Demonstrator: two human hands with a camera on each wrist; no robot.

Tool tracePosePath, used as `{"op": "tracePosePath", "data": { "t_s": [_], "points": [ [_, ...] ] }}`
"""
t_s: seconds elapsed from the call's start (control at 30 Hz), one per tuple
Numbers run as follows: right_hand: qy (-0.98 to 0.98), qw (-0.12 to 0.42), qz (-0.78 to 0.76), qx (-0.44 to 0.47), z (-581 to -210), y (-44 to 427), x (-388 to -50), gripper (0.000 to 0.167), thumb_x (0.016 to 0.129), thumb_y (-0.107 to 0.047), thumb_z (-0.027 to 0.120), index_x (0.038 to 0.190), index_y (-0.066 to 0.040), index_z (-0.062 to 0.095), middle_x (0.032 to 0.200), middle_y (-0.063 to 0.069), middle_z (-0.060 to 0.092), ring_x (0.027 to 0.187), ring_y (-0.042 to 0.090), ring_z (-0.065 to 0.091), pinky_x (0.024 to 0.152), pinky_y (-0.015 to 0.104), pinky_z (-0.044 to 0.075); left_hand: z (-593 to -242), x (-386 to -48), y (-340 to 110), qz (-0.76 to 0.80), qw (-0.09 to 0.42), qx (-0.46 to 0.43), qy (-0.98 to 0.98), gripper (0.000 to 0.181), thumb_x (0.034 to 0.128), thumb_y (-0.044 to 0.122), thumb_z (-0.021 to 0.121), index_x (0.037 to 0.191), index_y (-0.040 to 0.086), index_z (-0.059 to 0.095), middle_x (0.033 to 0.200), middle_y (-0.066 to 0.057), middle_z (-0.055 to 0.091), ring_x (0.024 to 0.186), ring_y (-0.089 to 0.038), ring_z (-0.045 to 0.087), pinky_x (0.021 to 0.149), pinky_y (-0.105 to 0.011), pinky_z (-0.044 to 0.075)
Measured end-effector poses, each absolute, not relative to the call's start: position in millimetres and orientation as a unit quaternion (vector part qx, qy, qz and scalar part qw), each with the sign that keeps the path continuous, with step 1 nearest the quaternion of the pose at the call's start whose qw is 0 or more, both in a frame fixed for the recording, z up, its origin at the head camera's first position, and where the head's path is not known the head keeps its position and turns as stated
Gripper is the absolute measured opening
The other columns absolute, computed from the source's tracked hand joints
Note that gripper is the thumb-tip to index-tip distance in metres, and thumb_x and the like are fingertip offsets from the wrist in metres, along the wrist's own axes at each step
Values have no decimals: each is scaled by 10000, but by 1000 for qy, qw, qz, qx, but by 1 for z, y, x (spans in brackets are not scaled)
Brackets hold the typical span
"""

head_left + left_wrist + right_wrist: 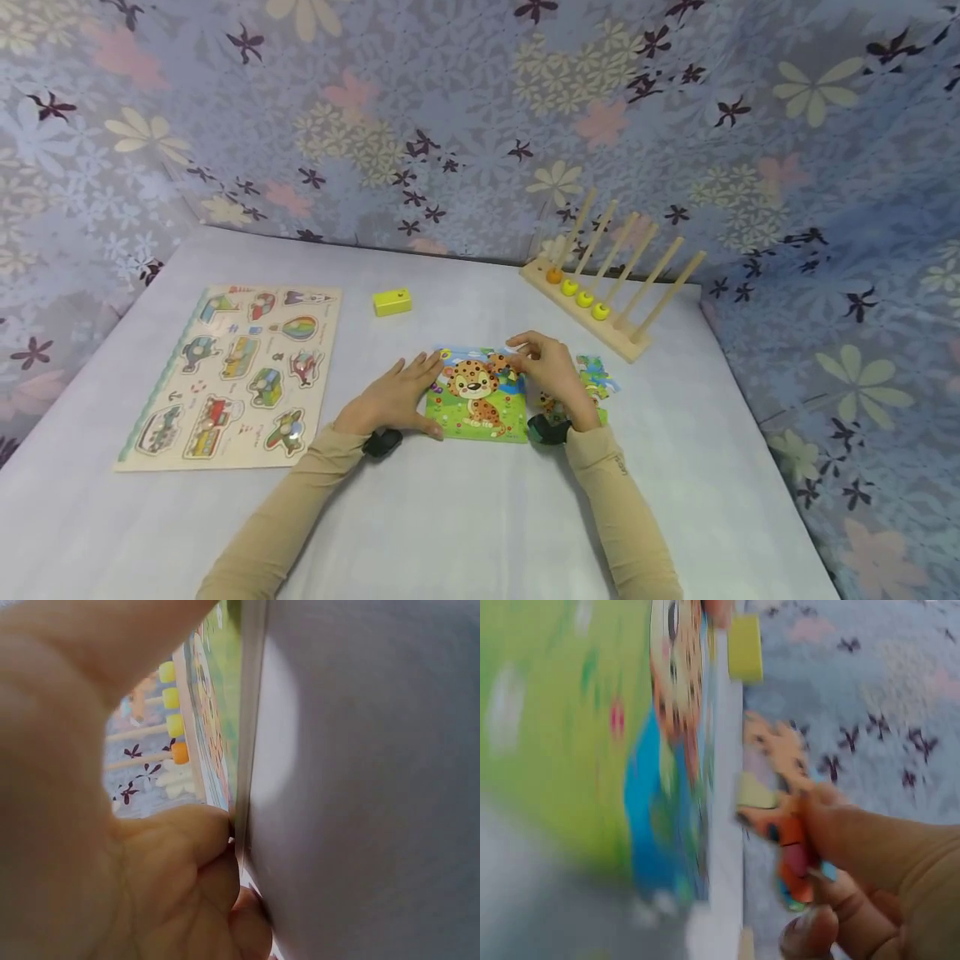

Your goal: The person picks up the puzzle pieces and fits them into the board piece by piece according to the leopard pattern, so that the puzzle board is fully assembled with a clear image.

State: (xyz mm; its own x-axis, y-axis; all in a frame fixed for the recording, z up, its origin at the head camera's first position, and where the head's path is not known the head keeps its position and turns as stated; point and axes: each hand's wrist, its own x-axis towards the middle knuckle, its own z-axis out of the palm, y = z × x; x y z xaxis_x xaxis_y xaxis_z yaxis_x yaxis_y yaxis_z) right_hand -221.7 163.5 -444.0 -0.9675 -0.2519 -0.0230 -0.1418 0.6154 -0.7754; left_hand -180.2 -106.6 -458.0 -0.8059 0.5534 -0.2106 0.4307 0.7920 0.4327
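Orange spotted jigsaw piece (769, 816): unplaced, pinched by your right hand (551, 371) at the leopard puzzle board (450, 423); your left hand (393, 398), fingers spread, touches its edge; loose pieces (592, 367) remain rightward (seated count: cannot tell)

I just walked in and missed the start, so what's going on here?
A person is handling a leopard puzzle. The right hand pinches a spotted piece by the upper right of the leopard board, while the left hand touches the board's left edge. More loose pieces lie to the board's right.
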Motion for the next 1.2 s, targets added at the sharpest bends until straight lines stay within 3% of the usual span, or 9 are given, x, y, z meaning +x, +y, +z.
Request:
{"op": "tracePosePath", "data": {
  "t_s": [0.1,0.27,0.47,0.73,1.0,1.2],
  "points": [
    [894,93,-423,-113,-448,147,-225,227,917,-187,668,1123,-91,672,876,93,717,723,165,652,655,285,544,-457,-182,-106,185,167,266,931,1160,721,541,779,1534,-8,159,1624,-169,101,1505,-370,100,1227,-554,87],
    [914,79,-384,-103,-458,124,-231,187,906,-191,683,1056,-80,694,843,76,706,663,137,621,611,268,516,-459,-183,-105,188,169,269,929,1162,721,546,778,1535,-3,158,1625,-164,95,1506,-367,96,1228,-552,83],
    [932,37,-341,-119,-464,115,-230,134,886,-197,705,946,-78,717,945,99,623,812,200,563,727,344,512,-459,-182,-105,187,162,269,931,1159,720,547,778,1534,-4,165,1626,-162,94,1506,-363,102,1227,-555,93],
    [927,84,-326,-167,-461,117,-228,360,834,-222,766,1122,-38,652,1044,115,562,874,200,549,775,342,519,-459,-184,-106,183,163,270,931,1154,730,549,771,1539,7,152,1631,-148,80,1510,-351,86,1229,-553,89],
    [921,68,-352,-151,-461,118,-229,226,899,-146,689,1106,-55,685,1048,118,514,845,188,579,663,252,529,-457,-186,-104,184,162,275,930,1154,729,543,774,1536,-1,155,1629,-159,87,1508,-359,93,1226,-562,94],
    [920,62,-358,-148,-462,115,-227,189,899,-122,686,1062,-28,665,1049,136,513,853,207,602,686,278,552,-459,-183,-106,184,164,269,931,1152,725,541,777,1534,-4,164,1628,-162,97,1507,-360,103,1225,-563,99]
  ]
}}
